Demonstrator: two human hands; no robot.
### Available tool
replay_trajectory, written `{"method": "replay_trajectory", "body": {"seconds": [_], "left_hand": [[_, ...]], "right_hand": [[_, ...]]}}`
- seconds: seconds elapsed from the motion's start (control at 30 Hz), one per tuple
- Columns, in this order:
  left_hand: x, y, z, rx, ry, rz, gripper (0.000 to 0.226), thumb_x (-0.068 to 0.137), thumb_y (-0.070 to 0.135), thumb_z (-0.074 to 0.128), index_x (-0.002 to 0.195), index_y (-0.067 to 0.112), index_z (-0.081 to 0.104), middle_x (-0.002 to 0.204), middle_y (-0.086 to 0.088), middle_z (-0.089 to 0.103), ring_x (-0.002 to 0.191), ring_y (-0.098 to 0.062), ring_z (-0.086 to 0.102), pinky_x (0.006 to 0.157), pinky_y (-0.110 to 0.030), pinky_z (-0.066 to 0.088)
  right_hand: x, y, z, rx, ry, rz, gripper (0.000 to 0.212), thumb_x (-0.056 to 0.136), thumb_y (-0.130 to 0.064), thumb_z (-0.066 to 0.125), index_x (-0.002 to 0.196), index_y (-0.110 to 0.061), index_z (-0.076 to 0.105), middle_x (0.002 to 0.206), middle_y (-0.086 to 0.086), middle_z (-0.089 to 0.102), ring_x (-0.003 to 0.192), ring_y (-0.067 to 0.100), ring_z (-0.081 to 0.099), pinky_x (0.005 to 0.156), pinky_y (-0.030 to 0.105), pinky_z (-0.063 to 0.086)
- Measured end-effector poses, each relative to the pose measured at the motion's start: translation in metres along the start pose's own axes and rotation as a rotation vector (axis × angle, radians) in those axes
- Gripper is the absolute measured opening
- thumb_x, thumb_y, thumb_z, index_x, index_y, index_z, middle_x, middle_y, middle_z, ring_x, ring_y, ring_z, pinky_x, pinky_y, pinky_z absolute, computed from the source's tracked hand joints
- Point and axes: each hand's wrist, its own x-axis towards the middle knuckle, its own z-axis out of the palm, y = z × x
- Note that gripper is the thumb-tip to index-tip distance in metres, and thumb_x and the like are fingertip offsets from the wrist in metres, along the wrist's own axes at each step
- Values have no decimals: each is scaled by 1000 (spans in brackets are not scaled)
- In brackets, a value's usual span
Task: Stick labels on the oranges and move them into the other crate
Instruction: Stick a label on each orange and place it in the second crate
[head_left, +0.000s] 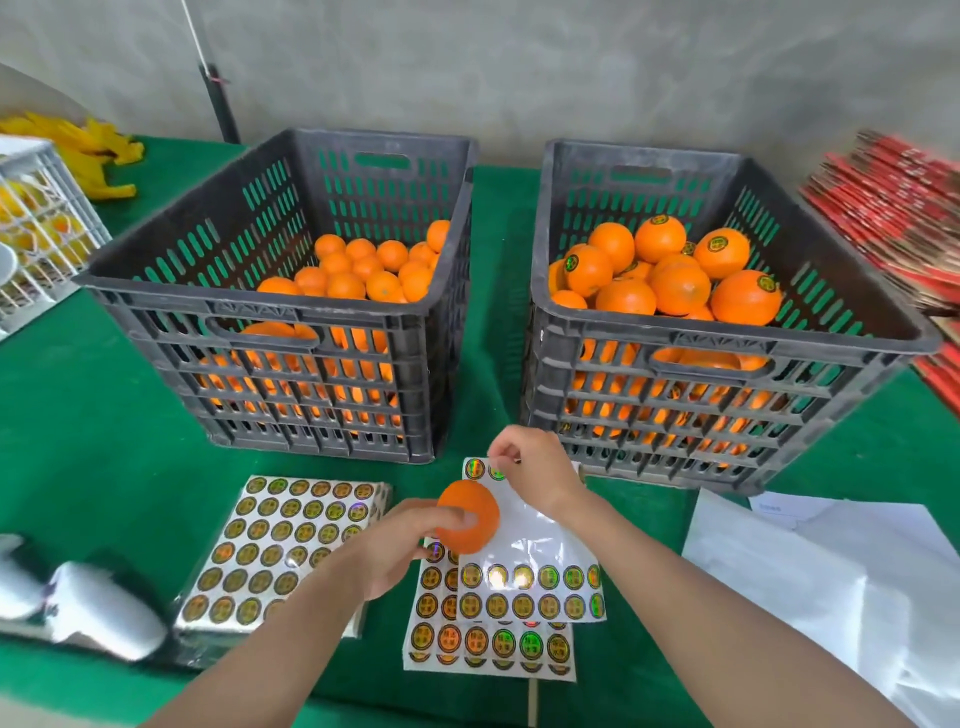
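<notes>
Table cloth (78, 441) is deep green. The left crate (182, 301) and right crate (623, 325) are both dark grey slotted plastic. Oranges (382, 286) are all bright orange, and the ones in the right crate wear round green-and-gold labels (718, 243). Sticker sheets (291, 540) by the front edge are glossy silver-white with rows of shiny gold-green rounds ringed in black. White paper (831, 571) at the front right corner, red stack (893, 208) on the right edge, yellow stuff (98, 156) back left.

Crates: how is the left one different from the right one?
In the left crate the oranges are bare; those in the right crate carry round labels. The left crate's pile sits lower and leans to its right side; the right crate's pile is heaped higher. Both are black slotted crates on the green table.
</notes>
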Motion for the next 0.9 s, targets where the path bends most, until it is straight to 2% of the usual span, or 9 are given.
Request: {"method": "replay_trajectory", "body": {"seconds": [0.07, 0.13, 0.23, 0.3, 0.4, 0.47, 0.6, 0.73, 0.9], "left_hand": [[3, 1, 1, 10, -13, -11, 74, 39, 55, 74, 105, 22, 65, 116, 5, 64, 113, -12, 51, 102, -36, 29], [6, 1, 1, -33, -38, 4, 74, 43, 51, 77, 107, 18, 64, 111, 2, 69, 108, -16, 59, 100, -34, 36], [10, 1, 4, -199, 38, 15, 70, 53, 33, 82, 114, 10, 58, 108, -6, 68, 99, -21, 64, 81, -29, 47], [13, 2, 3, -304, 88, 9, 68, 56, 27, 82, 117, 11, 54, 113, -10, 64, 99, -25, 62, 82, -32, 48], [14, 4, -1, -365, 84, 5, 67, 58, 28, 80, 118, 16, 52, 115, -13, 62, 94, -27, 63, 80, -35, 47], [15, 4, -2, -390, 63, 5, 63, 59, 31, 77, 116, 18, 53, 108, -12, 66, 88, -26, 66, 80, -37, 49], [17, 2, -5, -359, 24, -4, 59, 65, 38, 72, 117, 17, 54, 100, -11, 69, 80, -29, 67, 97, -46, 44], [16, 2, -8, -293, -8, -23, 63, 61, 40, 75, 116, 17, 53, 92, -9, 70, 74, -26, 67, 90, -42, 48], [17, -1, -8, -298, -21, -63, 63, 62, 43, 69, 115, 13, 55, 82, -5, 73, 69, -21, 69, 72, -33, 49]], "right_hand": [[0, -1, -1, 36, 5, -10, 8, 89, -4, 58, 86, -5, 65, 89, 7, 67, 85, 20, 58, 82, 31, 46], [-2, -1, -2, 72, 43, -25, 8, 88, -1, 58, 89, -4, 65, 91, 8, 66, 83, 17, 56, 79, 28, 46], [-10, -3, -2, 22, 269, -101, 12, 86, 4, 58, 97, 1, 63, 97, 11, 61, 92, 19, 52, 83, 27, 43], [-27, -6, 3, -10, 405, -163, 10, 82, 8, 59, 88, 1, 62, 88, 10, 60, 83, 18, 50, 74, 25, 40], [-62, -9, 26, -29, 292, -213, 6, 77, -1, 63, 74, -5, 62, 74, 3, 59, 69, 10, 47, 63, 21, 39], [-74, -9, 41, -30, 173, -146, 9, 82, -18, 65, 82, -9, 67, 83, 0, 58, 76, 10, 50, 70, 20, 41], [-74, -10, 60, -149, 132, -36, 25, 89, -35, 57, 101, -15, 68, 101, -2, 57, 97, 12, 53, 79, 20, 39], [-79, -10, 68, -120, 155, -77, 19, 88, -27, 60, 98, -15, 70, 99, 1, 60, 95, 18, 56, 79, 26, 43], [-83, -13, 68, -46, 189, -97, 5, 80, -12, 67, 76, -8, 66, 84, 5, 61, 79, 22, 59, 68, 24, 44]]}}
